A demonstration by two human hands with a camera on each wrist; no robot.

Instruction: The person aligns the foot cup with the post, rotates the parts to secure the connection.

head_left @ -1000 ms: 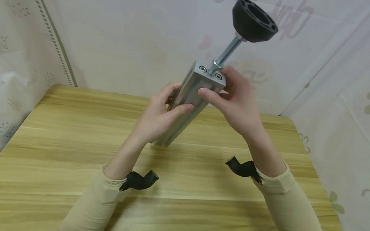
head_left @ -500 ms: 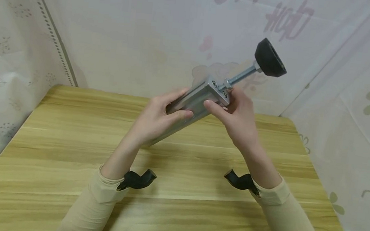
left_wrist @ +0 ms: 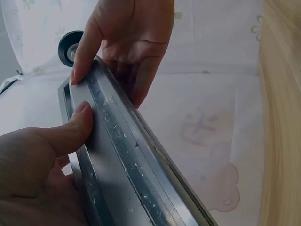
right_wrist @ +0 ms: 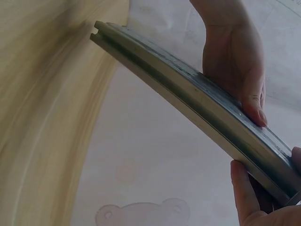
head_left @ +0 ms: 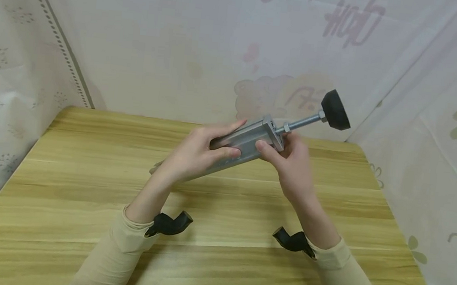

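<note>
A grey aluminium profile (head_left: 247,139) is held above the table, tilted with its right end higher. An end plate closes that end, and a threaded rod (head_left: 305,122) with nuts sticks out of it, carrying a black levelling foot (head_left: 336,110). My left hand (head_left: 196,151) grips the profile near its middle, thumb lying along the near face. At the plate end my right hand (head_left: 294,167) pinches the profile, thumb in front and fingers behind. The left wrist view shows the grooved face of the profile (left_wrist: 124,141); its lower end is partly hidden by my left hand in the head view.
A wooden table (head_left: 225,261) lies beneath both hands. Behind it and at the sides hangs a pale printed cloth (head_left: 171,45). A black curved wrist mount (head_left: 171,223) juts from my left cuff, another black mount (head_left: 291,240) from the right.
The profile has turned from steep to nearly level, its black foot swinging down and to the right. Both hands keep their grip, and my right hand has moved lower with it.
</note>
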